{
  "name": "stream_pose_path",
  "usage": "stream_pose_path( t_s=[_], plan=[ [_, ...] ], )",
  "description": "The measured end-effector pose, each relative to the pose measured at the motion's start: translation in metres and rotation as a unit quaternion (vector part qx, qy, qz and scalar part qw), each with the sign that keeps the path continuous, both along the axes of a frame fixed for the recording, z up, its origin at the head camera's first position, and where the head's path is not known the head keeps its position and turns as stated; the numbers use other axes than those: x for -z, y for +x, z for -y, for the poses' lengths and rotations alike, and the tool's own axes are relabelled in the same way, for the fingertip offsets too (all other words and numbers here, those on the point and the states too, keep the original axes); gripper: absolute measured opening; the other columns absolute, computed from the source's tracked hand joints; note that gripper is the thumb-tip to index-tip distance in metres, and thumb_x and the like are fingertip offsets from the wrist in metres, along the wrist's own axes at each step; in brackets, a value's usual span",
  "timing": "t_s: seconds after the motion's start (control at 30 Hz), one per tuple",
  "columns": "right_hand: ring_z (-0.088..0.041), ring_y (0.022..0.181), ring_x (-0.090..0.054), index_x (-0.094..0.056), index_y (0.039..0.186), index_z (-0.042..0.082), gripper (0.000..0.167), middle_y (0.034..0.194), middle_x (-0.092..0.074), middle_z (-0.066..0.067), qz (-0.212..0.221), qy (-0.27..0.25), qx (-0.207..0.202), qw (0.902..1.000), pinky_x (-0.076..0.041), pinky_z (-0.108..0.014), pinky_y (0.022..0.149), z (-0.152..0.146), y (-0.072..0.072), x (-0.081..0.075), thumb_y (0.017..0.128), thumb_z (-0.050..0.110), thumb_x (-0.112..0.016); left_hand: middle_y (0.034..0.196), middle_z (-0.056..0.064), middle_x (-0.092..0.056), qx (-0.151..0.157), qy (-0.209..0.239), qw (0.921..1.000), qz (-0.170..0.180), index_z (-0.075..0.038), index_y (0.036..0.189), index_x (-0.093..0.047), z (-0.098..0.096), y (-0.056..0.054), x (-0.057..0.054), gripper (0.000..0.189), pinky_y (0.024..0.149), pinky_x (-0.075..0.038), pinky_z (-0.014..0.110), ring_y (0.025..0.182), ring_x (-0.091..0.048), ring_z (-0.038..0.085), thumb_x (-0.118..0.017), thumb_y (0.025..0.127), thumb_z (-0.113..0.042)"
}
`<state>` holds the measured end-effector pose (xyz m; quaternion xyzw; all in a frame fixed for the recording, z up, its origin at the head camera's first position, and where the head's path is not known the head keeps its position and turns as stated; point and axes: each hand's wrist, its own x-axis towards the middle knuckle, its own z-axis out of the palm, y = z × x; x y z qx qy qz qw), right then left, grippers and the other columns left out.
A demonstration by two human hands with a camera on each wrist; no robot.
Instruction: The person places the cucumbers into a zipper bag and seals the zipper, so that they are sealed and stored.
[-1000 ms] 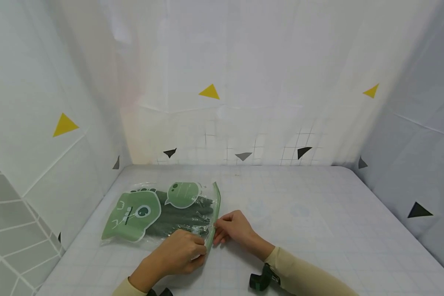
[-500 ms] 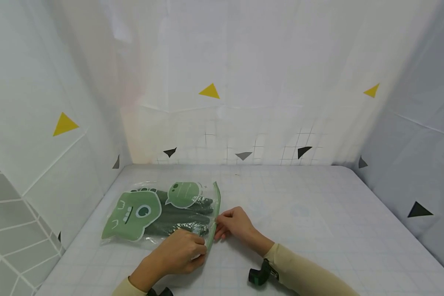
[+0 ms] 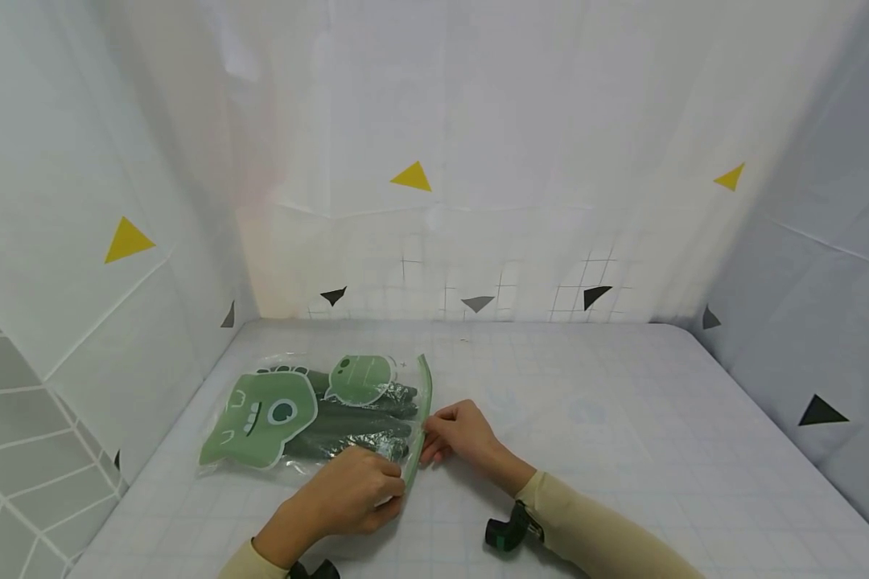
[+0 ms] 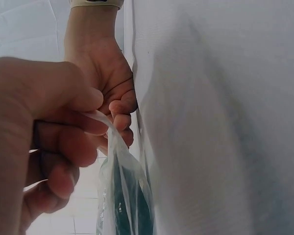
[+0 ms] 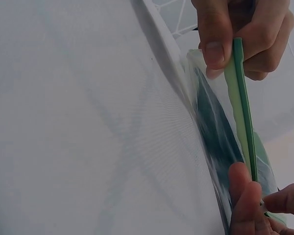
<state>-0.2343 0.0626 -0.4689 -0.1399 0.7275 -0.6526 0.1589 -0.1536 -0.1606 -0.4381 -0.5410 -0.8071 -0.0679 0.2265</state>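
Observation:
A clear plastic zip bag (image 3: pixel 259 422) with a green one-eyed monster print lies flat on the left part of the table. Through the film show dark green contents (image 3: pixel 348 430) with finger-like ends, like gloves. Its green zip strip (image 3: pixel 426 386) runs along the right edge. My left hand (image 3: pixel 355 492) pinches the strip's near corner between thumb and curled fingers. Farther up the same strip, my right hand (image 3: pixel 465 438) pinches it from the right. In the right wrist view a small pale piece (image 5: pixel 262 206) shows between the right fingertips, mostly hidden.
The white table (image 3: pixel 623 450) carries a faint grid and extends to the right. White cloth walls (image 3: pixel 514 104) with yellow and black triangles stand behind and at both sides. A dark wrist camera (image 3: pixel 507 532) hangs under the right forearm.
My right hand has slid slightly away from me along the zip strip, a bit farther from the left hand. The left hand holds its place, and the bag has barely moved.

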Motion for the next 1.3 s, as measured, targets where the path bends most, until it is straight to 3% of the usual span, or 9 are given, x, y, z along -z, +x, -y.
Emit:
stream_pose_path(
  t_s=[0.6,1.3],
  plan=[
    [-0.022,0.056,-0.070,-0.076,0.101,-0.009,0.022,0.077,-0.072,-0.025,-0.003,-0.002,0.006,1.0000,-0.059,-0.032,0.054,0.000,-0.010,-0.001,0.100,0.009,-0.064,0.064,-0.016,-0.046,-0.001,0.002,1.0000,0.002,-0.024,0.069,-0.065,0.000,-0.002,0.003,0.023,0.047,-0.033,0.016,0.053,-0.038,-0.004,-0.084,0.078,-0.015],
    [-0.027,0.058,-0.071,-0.076,0.101,-0.009,0.022,0.079,-0.072,-0.025,-0.004,-0.013,0.020,0.9997,-0.060,-0.035,0.055,0.002,-0.027,0.001,0.098,0.010,-0.066,0.066,-0.015,-0.049,0.002,0.003,1.0000,0.000,-0.024,0.070,-0.065,0.000,-0.001,0.002,0.022,0.049,-0.038,0.017,0.054,-0.045,-0.001,-0.084,0.078,-0.015]
  ],
)
